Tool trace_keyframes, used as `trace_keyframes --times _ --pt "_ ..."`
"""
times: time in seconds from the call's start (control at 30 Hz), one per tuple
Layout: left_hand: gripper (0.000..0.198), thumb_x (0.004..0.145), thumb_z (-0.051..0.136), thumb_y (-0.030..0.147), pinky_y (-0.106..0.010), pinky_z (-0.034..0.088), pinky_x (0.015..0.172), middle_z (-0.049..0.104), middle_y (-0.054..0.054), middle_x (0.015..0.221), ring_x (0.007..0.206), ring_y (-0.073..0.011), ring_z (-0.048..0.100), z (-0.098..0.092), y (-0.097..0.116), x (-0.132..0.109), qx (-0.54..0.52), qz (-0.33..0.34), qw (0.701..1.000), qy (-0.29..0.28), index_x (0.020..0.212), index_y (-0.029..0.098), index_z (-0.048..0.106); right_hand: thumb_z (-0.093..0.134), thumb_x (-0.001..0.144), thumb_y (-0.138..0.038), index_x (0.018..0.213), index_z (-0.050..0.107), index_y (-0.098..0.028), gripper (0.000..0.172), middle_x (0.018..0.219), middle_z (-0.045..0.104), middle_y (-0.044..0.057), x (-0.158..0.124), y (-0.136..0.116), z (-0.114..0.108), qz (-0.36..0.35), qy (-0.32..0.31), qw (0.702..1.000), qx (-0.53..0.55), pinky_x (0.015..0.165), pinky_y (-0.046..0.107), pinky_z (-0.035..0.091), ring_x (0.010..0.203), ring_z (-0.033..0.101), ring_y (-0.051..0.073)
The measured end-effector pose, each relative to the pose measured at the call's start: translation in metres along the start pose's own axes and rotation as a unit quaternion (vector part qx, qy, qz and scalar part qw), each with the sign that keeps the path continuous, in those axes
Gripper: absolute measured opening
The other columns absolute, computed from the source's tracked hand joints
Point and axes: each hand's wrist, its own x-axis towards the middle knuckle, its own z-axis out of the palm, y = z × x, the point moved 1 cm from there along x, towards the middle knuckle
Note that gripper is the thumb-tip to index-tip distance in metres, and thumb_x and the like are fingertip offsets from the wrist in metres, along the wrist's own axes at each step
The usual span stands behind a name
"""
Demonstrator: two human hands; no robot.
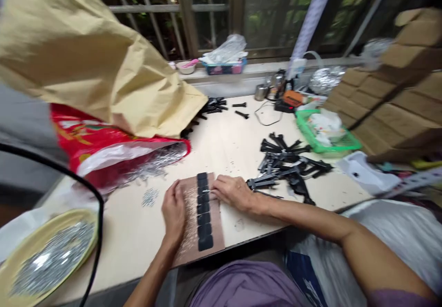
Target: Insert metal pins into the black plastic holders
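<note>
Purple top (238, 281): nearest the camera, at 5 o'clock, clock centred on the brown board.
Brown board (217, 233): mid-surface, near edge; pale crumbs on its left part.
Black pieces (205, 218): in a row down the board, 12 to 6 o'clock.
Right hand (233, 192): at 1 o'clock, over the row's upper part; fingers narrow, seem to pinch a thin silvery pin (206, 191).
Left hand (173, 212): at 9 o'clock, on the board's left edge; fingers curled, can't tell if holding anything.
Pin handling: my call, light pinch, keep it straight, left hand braces the board, row stays aligned.
Surface (235, 136): pale; small silver pile (150, 197) at 9-10, black parts (293, 164) heaped at 2, green basket (348, 145) beyond them.
Yellow plate (94, 222): 8-9 o'clock, silver bits inside.
Bags: red bag (65, 127) at 10, open; paper bag (103, 72) above it.
Room: window (269, 21) at 1, cardboard (407, 90) far 2.
</note>
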Motion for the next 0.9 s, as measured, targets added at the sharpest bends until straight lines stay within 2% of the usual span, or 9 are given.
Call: trace_keyframes --times 0.07,0.17,0.27,0.37,0.43,0.53,0.63,0.77,0.9 --pt "0.043 0.091 0.038 0.042 -0.041 0.043 0.095 0.059 -0.011 0.117 0.109 -0.0249 0.055 0.008 0.008 0.0 0.046 0.071 0.995 -0.045 0.122 0.018 0.055 0.043 0.094 -0.028 0.107 0.057 -0.018 0.021 0.097 0.063 0.003 -0.014 0.002 -0.022 0.052 0.018 0.998 -0.022 0.066 0.021 0.041 0.083 0.057 0.012" --pt "0.048 0.089 0.042 0.046 -0.041 0.047 0.088 0.061 -0.01 0.11 0.1 -0.0247 0.057 0.031 0.034 -0.008 0.06 0.205 0.965 -0.15 0.128 0.018 0.049 0.044 0.092 -0.026 0.123 0.049 -0.019 0.033 0.105 0.061 0.005 -0.042 0.031 -0.065 0.147 0.036 0.984 -0.098 0.072 0.023 0.042 0.092 0.057 0.014" --pt "0.064 0.086 0.046 0.052 -0.047 0.039 0.098 0.055 -0.014 0.126 0.115 -0.0287 0.049 0.067 0.072 -0.023 0.074 0.336 0.91 -0.231 0.138 0.016 0.035 0.051 0.087 -0.032 0.117 0.056 -0.022 0.031 0.104 0.06 0.006 -0.071 0.078 -0.112 0.223 -0.027 0.956 -0.188 0.071 0.025 0.042 0.096 0.056 0.019" --pt "0.086 0.079 0.05 0.063 -0.049 0.033 0.103 0.042 -0.022 0.139 0.129 -0.0353 0.036 0.11 0.108 -0.039 0.105 0.362 0.885 -0.273 0.142 0.01 0.024 0.056 0.084 -0.039 0.114 0.059 -0.021 0.035 0.106 0.06 0.007 -0.097 0.12 -0.146 0.272 -0.097 0.928 -0.234 0.074 0.028 0.042 0.101 0.054 0.023" --pt "0.105 0.069 0.057 0.068 -0.053 0.028 0.104 0.029 -0.025 0.146 0.136 -0.0405 0.023 0.136 0.127 -0.049 0.134 0.35 0.878 -0.298 0.145 0.009 0.014 0.061 0.08 -0.043 0.12 0.056 -0.023 0.045 0.112 0.059 0.008 -0.112 0.135 -0.155 0.279 -0.14 0.919 -0.242 0.074 0.03 0.042 0.101 0.053 0.025" --pt "0.126 0.053 0.072 0.065 -0.055 0.027 0.103 0.017 -0.027 0.149 0.136 -0.0458 0.016 0.163 0.143 -0.057 0.17 0.33 0.86 -0.351 0.146 0.013 0.006 0.073 0.065 -0.048 0.132 0.045 -0.031 0.075 0.126 0.051 0.008 -0.13 0.143 -0.148 0.248 -0.2 0.918 -0.236 0.073 0.033 0.044 0.104 0.05 0.03" --pt "0.117 0.056 0.077 0.051 -0.05 0.033 0.099 0.019 -0.024 0.148 0.13 -0.0419 0.031 0.174 0.148 -0.05 0.164 0.336 0.852 -0.367 0.147 0.019 0.01 0.076 0.059 -0.049 0.141 0.03 -0.035 0.095 0.137 0.042 0.009 -0.136 0.148 -0.13 0.228 -0.218 0.924 -0.217 0.074 0.038 0.045 0.109 0.045 0.035" --pt "0.09 0.07 0.067 0.035 -0.043 0.038 0.096 0.039 -0.016 0.136 0.116 -0.0301 0.045 0.185 0.148 -0.025 0.112 0.339 0.864 -0.355 0.145 0.022 0.017 0.068 0.066 -0.049 0.145 0.022 -0.032 0.093 0.129 0.048 0.01 -0.126 0.156 -0.106 0.25 -0.193 0.936 -0.157 0.076 0.04 0.046 0.109 0.043 0.034" --pt "0.089 0.069 0.063 0.024 -0.037 0.043 0.088 0.051 -0.012 0.11 0.105 -0.026 0.051 0.199 0.152 -0.006 0.111 0.265 0.902 -0.324 0.144 0.018 0.016 0.065 0.07 -0.04 0.141 0.029 -0.032 0.08 0.118 0.053 0.009 -0.108 0.16 -0.08 0.289 -0.108 0.94 -0.143 0.074 0.04 0.047 0.11 0.041 0.033"
